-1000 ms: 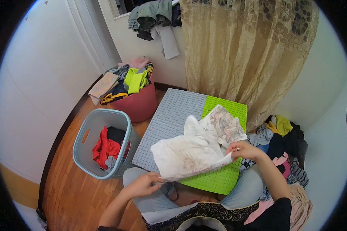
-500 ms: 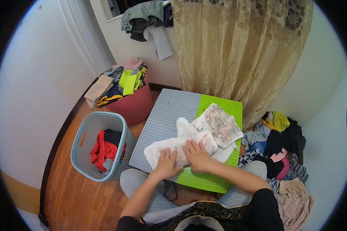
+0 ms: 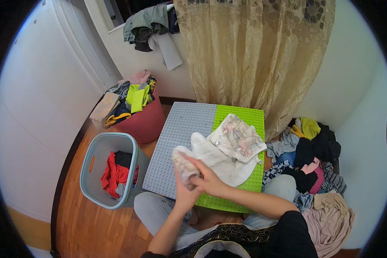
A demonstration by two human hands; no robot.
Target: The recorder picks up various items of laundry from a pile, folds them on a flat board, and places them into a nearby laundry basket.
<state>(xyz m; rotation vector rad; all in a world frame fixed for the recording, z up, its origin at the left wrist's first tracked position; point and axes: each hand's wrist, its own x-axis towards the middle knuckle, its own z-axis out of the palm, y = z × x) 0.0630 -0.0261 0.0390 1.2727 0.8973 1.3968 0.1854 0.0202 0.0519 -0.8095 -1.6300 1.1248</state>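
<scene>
Together, both hands, left hand point(image 3: 182, 195) and right hand point(image 3: 208, 180), close their fingers around the white garment's point(image 3: 219, 157) rolled end above the studded board point(image 3: 180, 129).

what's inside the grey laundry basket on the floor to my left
The grey basket holds a red garment with something dark behind it. Whatever lies under them, and the basket's bottom, is covered.

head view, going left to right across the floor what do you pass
grey-blue laundry basket → red tub of clothes → grey and green studded board with the white garment in both hands → loose pile of clothes
</scene>
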